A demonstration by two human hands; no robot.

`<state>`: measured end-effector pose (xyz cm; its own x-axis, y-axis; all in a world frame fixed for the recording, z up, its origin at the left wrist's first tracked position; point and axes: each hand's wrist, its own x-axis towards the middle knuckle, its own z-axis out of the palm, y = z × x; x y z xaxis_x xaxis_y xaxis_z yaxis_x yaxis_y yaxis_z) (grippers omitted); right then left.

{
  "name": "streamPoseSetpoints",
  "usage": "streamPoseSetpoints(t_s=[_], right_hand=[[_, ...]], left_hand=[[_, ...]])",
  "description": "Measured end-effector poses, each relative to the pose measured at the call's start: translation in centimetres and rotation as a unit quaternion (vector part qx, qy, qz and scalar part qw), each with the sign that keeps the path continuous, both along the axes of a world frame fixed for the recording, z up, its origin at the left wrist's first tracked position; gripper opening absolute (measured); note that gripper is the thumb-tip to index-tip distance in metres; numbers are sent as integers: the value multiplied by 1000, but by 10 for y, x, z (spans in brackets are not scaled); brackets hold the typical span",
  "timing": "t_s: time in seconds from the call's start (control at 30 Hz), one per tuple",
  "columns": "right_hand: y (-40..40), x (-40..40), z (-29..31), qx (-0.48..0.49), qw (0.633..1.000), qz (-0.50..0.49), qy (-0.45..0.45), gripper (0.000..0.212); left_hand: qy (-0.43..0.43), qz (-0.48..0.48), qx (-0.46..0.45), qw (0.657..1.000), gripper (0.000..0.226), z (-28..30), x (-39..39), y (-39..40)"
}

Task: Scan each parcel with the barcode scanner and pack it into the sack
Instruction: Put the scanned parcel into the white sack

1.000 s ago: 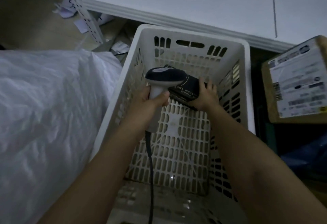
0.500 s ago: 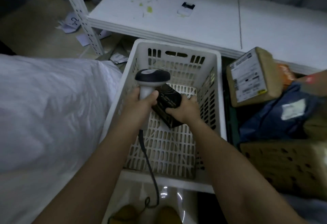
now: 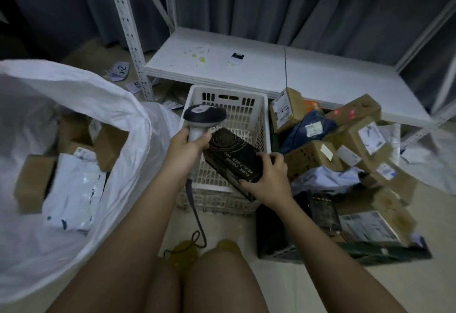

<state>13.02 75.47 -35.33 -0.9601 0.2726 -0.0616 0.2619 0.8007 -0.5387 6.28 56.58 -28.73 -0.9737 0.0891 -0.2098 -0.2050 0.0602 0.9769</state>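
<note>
A large white woven sack [image 3: 74, 120] fills the left of the frame, its mouth open, with brown cardboard boxes and white mailer bags lying inside. Across the top of the frame a white metal shelf [image 3: 259, 65] stands before grey curtains. At the right, a heap of parcels [image 3: 350, 144], brown labelled cartons, a blue bag and pale mailers, is piled on the floor beside a dark green crate [image 3: 345, 251]. In the middle a white perforated plastic crate [image 3: 237, 105] sits between sack and heap. Above its near edge the right hand [image 3: 269, 181] grips a black box [image 3: 234, 154] printed with pale lettering, fingers curled over its near end, the box tilted. Just left of it the left hand [image 3: 185, 144] is wrapped round the grip of a barcode scanner [image 3: 204, 115], whose dark head sits close to the box's far corner. Its cable [image 3: 197, 214] trails down toward the person's knees.
</note>
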Motion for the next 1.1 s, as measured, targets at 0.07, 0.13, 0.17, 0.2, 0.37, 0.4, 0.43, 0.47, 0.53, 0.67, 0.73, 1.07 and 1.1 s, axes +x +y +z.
streamPoseSetpoints(t_s=[0.07,0.13,0.17,0.2,0.37,0.4,0.43,0.47,0.53,0.67,0.73,1.07,1.1], right_hand=[[-6,15,-12,46,999,9,-11,85],[-9,24,-24,83,996,7,-36,98],[-11,27,-28,109,993,6,-40,106],[-13,29,-31,145,989,4,-29,112],[-16,25,-51,308,949,15,57,114],[-17,23,-54,305,949,40,64,109],[-18,23,-58,288,954,53,71,98],[-21,23,-58,266,959,47,81,83],[-25,19,-55,221,968,-6,120,53],[-13,7,-39,106,989,-40,91,39],[-5,1,-39,87,994,-29,65,42],[3,4,-37,-152,983,-101,-3,48],[-1,5,-40,-110,989,-95,31,45]], left_hand=[[0,2,-2,1000,8,0,11,-2],[-8,-2,-2,1000,11,-3,19,-4],[-12,-5,-2,1000,12,-6,21,-5],[-14,-9,-4,1000,12,-8,23,-7],[-18,-20,-15,1000,16,-11,26,-12],[-18,-22,-16,999,18,-11,27,-12],[-17,-24,-17,999,18,-12,27,-12],[-16,-27,-21,999,18,-12,28,-12],[-10,-36,-28,999,18,-13,28,-11],[-9,-50,-33,998,20,-12,28,-9],[-9,-52,-31,998,22,-13,29,-7],[-11,-52,-48,997,26,-14,28,-5],[-11,-52,-48,997,25,-14,28,-5]])
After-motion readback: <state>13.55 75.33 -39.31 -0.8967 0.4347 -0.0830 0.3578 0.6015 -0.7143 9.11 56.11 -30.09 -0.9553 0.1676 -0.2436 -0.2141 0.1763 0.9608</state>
